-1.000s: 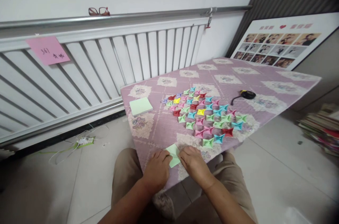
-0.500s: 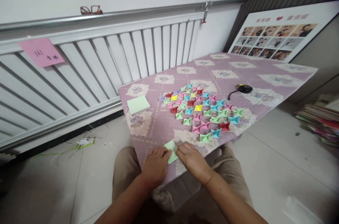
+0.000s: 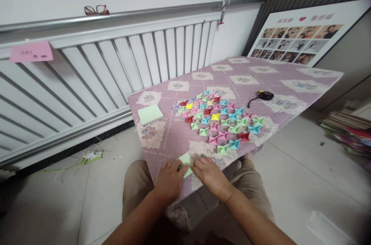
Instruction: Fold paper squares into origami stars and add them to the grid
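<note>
A light green sheet of origami paper [image 3: 186, 159] lies at the near edge of the table between my hands. My left hand [image 3: 169, 177] is closed on its left side, the thumb pressed down on the paper. From the right, my right hand [image 3: 209, 175] holds the opposite edge, fingers bent together and hiding that corner. Beyond them stand rows of small folded paper pieces in several colours, among them a yellow piece [image 3: 215, 117] and a dark red piece [image 3: 244, 136]. To the left sits a stack of light green paper [image 3: 150, 114].
A black tape measure [image 3: 265, 95] lies on the purple flowered tablecloth [image 3: 174, 136]. A white radiator [image 3: 127, 63] runs along the wall, carrying a pink note [image 3: 31, 51]; glasses [image 3: 97, 10] rest on its pipe. On the floor are a power strip [image 3: 93, 156] and piled papers [image 3: 348, 131].
The pink note on the radiator has swung upward. My view has shifted slightly. Both hands stay on the green paper with barely any movement.
</note>
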The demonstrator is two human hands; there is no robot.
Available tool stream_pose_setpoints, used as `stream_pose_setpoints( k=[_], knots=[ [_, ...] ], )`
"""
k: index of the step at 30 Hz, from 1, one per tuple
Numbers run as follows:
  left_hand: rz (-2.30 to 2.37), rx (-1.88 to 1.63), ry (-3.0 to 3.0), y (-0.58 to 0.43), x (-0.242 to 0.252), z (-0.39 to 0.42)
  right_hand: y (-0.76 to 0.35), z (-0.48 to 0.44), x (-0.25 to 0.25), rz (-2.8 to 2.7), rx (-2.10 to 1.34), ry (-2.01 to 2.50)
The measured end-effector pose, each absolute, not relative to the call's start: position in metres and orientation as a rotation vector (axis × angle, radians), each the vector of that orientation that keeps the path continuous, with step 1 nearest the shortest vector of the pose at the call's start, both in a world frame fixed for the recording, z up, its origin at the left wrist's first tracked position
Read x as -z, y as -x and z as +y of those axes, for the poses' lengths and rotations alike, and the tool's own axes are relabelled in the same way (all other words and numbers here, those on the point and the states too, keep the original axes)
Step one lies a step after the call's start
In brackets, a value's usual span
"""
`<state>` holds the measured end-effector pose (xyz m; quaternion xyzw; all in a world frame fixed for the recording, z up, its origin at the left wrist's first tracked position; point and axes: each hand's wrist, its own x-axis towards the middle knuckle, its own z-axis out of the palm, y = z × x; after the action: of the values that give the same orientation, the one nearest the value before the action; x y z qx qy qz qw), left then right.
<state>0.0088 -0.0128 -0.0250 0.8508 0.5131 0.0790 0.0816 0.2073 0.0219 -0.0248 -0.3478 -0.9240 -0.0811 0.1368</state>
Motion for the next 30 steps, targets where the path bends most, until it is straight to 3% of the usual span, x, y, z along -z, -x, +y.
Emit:
stream_pose_setpoints(
  k=[14, 30],
  knots=[
    [1.511, -0.2, -2.567, -0.009, 0.025, -0.013, -0.224, 0.005, 0.034, -2.423, 0.043, 1.123],
    [1.459, -0.263, -2.678, 0.002, 0.041, -0.023, -0.197, -0.022, 0.051, -2.317, 0.11, 1.236]
  ],
)
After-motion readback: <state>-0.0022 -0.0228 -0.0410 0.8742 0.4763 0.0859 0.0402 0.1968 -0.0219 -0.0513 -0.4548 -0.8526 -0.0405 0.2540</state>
